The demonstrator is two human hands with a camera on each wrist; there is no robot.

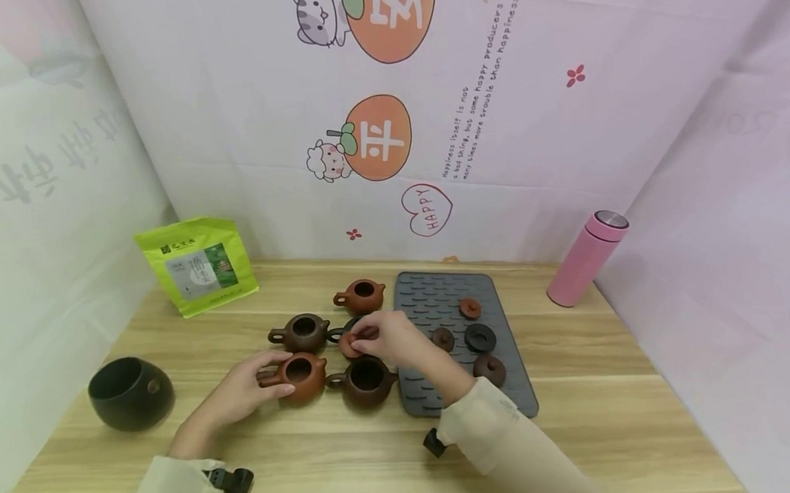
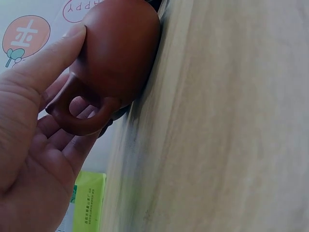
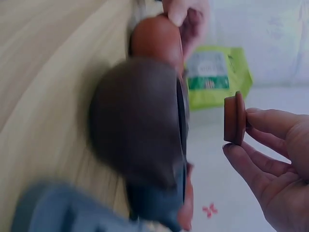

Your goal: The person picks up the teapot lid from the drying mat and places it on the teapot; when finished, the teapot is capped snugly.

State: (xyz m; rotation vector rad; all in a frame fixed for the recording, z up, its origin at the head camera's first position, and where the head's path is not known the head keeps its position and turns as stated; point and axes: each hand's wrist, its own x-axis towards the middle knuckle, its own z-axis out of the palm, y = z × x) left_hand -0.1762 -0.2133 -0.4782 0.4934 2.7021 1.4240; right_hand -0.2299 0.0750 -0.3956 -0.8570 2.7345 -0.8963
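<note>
Two hands busy: left (image 1: 239, 390) grips upright red-brown teapot (image 1: 299, 376), handle leftward; right (image 1: 388, 337) pinches lid (image 1: 348, 344).

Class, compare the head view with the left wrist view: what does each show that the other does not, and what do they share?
Only the head view shows the right hand pinching a red-brown lid, the other teapots, the grey mat with four lids, the pink flask and the black bowl.

Only the left wrist view shows the teapot's handle close up, with fingers behind its loop.

Both show the left hand holding the red-brown teapot on the wooden table, and the green pouch.
</note>
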